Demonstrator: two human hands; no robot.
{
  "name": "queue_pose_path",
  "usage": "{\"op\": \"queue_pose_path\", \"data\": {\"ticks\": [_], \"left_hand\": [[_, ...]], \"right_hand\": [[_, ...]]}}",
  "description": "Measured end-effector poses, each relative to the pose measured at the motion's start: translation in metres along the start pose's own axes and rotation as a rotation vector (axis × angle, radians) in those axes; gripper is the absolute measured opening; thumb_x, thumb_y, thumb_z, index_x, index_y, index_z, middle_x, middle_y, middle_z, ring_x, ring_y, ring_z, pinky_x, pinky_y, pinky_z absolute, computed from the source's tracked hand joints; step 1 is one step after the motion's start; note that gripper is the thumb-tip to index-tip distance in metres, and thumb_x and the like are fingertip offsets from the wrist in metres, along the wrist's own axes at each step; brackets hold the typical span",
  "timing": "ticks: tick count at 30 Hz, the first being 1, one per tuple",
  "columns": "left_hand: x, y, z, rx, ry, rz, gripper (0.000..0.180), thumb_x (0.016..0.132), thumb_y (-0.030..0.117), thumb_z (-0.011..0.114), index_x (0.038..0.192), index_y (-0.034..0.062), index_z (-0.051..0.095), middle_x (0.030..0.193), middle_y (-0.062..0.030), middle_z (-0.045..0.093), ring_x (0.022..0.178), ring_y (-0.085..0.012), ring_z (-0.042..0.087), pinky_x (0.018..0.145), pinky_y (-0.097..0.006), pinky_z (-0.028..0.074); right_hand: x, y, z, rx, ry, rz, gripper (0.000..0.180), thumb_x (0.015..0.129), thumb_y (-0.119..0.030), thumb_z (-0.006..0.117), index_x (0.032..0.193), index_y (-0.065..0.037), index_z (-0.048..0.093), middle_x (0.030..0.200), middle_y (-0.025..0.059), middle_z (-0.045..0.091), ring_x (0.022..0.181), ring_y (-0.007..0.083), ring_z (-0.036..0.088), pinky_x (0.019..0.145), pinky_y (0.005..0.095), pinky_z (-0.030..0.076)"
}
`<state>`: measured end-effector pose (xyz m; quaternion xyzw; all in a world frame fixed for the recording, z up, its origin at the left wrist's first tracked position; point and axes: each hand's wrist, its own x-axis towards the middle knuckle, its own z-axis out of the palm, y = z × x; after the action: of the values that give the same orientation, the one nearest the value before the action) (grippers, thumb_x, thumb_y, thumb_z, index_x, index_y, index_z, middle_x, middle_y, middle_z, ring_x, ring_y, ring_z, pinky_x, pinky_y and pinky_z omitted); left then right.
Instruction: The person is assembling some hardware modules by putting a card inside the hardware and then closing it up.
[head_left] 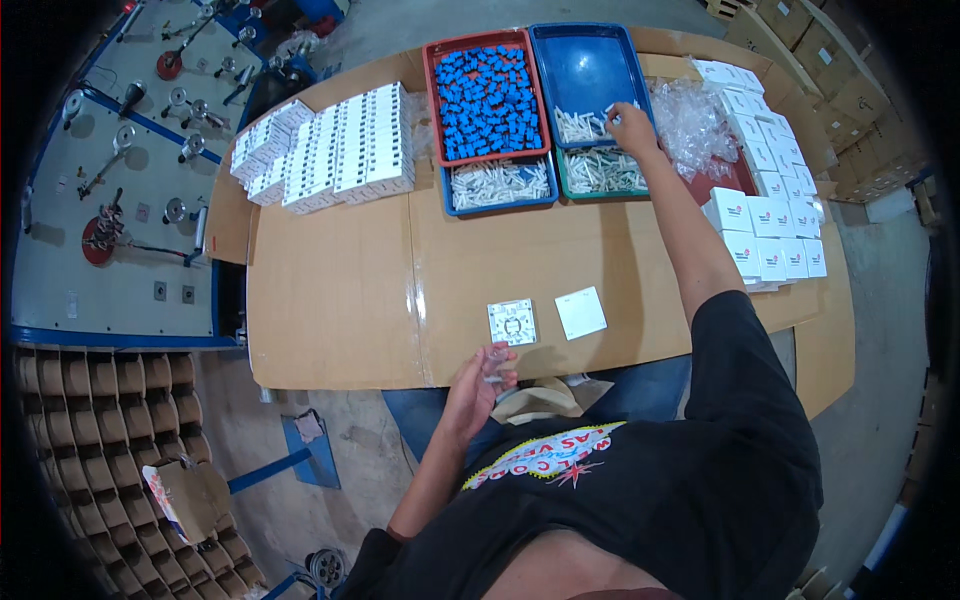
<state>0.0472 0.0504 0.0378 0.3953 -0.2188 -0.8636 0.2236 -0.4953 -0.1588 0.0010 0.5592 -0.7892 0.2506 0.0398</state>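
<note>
My right hand (629,130) reaches out over the front part of a blue tray (585,62), its fingers pinched above a small heap of slim white pieces (580,126). Whatever is between those fingertips is too small to tell. At the near table edge my left hand (474,390) is closed around something small, pale and partly see-through. Just beyond it lies a square white electrical fitting (512,322), its inner side with metal parts facing up. A plain white square cover plate (581,313) lies to the right of the fitting, apart from it.
A red tray of blue connectors (487,100) stands left of the blue tray. Nearer are a blue tray (499,184) of white pieces and a green tray (603,174) of clear packets. White stacks (350,150) stand left; plastic bags (690,125) and white boxes (765,235) right.
</note>
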Motion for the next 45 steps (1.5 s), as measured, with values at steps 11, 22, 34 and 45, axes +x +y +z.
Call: {"op": "queue_pose_path", "data": {"ticks": [11,22,34,45], "left_hand": [[0.028,0.021,0.045,-0.081,-0.092,0.086,0.059,0.109,0.051,0.043,0.142,0.0044,0.054,0.13,-0.0101,0.065,0.116,-0.0232,0.064,0.1,-0.038,0.051],[0.009,0.012,0.049,0.041,-0.142,0.101,0.054,0.109,0.046,0.047,0.134,-0.001,0.058,0.121,-0.0134,0.07,0.113,-0.0243,0.069,0.095,-0.035,0.055],[-0.001,0.003,0.046,-0.034,-0.224,0.117,0.045,0.108,0.041,0.053,0.128,0.0023,0.062,0.117,-0.0101,0.07,0.109,-0.0235,0.071,0.088,-0.032,0.057],[0.011,0.0,0.039,0.011,-0.248,0.128,0.044,0.108,0.042,0.051,0.131,0.0045,0.058,0.124,-0.0083,0.068,0.111,-0.0237,0.069,0.092,-0.036,0.056]], "right_hand": [[-0.178,-0.143,-0.098,0.978,-0.374,0.226,0.014,0.091,-0.011,0.076,0.102,-0.003,0.075,0.09,0.0007,0.072,0.076,0.0062,0.057,0.068,0.0226,0.045],[-0.242,-0.251,-0.137,0.899,-0.936,-0.072,0.011,0.086,-0.007,0.074,0.096,-0.004,0.075,0.088,0.0017,0.071,0.07,0.0086,0.054,0.065,0.0261,0.046],[-0.239,-0.254,-0.138,0.864,-1.023,-0.405,0.017,0.096,-0.013,0.067,0.099,0.003,0.073,0.13,0.0131,0.064,0.108,0.0215,0.064,0.095,0.0345,0.05],[-0.251,-0.259,-0.125,0.836,-1.095,-0.35,0.044,0.109,-0.035,0.051,0.117,0.001,0.073,0.141,0.0193,0.061,0.125,0.0282,0.061,0.104,0.0368,0.048]]}}
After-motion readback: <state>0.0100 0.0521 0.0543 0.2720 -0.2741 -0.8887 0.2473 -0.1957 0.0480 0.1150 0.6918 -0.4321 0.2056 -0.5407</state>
